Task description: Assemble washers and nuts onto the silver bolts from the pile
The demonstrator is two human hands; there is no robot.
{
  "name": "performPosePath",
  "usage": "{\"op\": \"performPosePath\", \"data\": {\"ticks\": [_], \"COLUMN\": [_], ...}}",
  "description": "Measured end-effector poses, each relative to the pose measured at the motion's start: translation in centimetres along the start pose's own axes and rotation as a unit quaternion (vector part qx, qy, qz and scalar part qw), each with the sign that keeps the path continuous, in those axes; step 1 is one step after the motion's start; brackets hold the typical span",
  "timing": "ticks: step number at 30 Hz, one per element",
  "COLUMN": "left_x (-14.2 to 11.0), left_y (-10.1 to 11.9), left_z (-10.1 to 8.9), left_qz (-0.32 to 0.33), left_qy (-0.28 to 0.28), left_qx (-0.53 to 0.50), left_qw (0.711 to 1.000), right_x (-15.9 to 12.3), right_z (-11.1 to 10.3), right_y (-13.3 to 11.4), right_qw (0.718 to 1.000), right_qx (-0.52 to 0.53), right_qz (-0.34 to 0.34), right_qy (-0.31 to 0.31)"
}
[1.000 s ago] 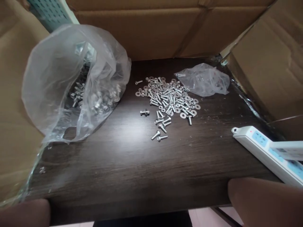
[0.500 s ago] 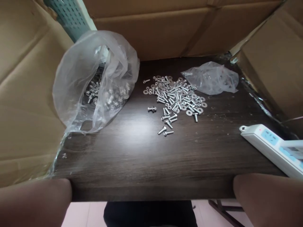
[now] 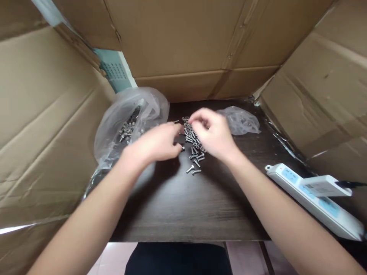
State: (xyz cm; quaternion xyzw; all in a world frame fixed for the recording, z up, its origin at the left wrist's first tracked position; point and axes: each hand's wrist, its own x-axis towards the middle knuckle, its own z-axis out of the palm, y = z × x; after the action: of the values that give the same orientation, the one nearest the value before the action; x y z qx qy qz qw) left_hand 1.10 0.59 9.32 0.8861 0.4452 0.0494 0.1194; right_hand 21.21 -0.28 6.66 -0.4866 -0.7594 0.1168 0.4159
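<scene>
My left hand [image 3: 164, 142] is stretched over the table with its thumb and fingers apart. By its thumb tip lies a bolt with a nut on it [image 3: 183, 148], partly hidden. My right hand [image 3: 213, 131] is over the right side of a pile of loose bolts, nuts and washers [image 3: 190, 135] and covers much of it. Its fingers are bent, with a gap between thumb and forefinger; nothing shows in them, though the fingertips are slightly blurred. Several bolts [image 3: 196, 162] lie loose on the near side of the pile.
On the left stands an open clear plastic bag [image 3: 107, 131] with metal fasteners inside. A smaller crumpled plastic bag [image 3: 242, 120] lies behind my right hand. A white power strip [image 3: 309, 202] with a plugged-in adapter is at the right edge. Cardboard walls [image 3: 183, 42] enclose the dark table [image 3: 183, 214].
Both my hands have come in over the table and reached forward to the pile. The view has tilted up, showing more cardboard. The bolt with the nut still lies on the table.
</scene>
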Motion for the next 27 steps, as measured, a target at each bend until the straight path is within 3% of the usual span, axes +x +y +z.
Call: {"op": "performPosePath", "data": {"ticks": [3,6,14,27], "left_x": [0.0,-0.5,-0.5,-0.1], "left_y": [0.4,-0.2,-2.9,-3.2], "left_z": [3.2,5.1,6.5,8.6], "left_qz": [-0.030,-0.020,0.096,0.093], "left_qy": [-0.008,0.002,0.056,0.136], "left_qx": [0.013,-0.008,-0.079,-0.140], "left_qw": [0.999,1.000,0.991,0.976], "right_x": [-3.2,-5.2,-5.7,-6.1], "right_z": [2.3,3.4,4.0,4.6], "right_y": [0.4,1.5,2.6,3.1], "right_qw": [0.999,0.998,0.997,0.998], "right_qx": [-0.025,-0.040,-0.018,-0.033], "right_qz": [-0.023,-0.038,-0.031,-0.014], "right_qy": [-0.033,-0.043,-0.064,-0.053]}}
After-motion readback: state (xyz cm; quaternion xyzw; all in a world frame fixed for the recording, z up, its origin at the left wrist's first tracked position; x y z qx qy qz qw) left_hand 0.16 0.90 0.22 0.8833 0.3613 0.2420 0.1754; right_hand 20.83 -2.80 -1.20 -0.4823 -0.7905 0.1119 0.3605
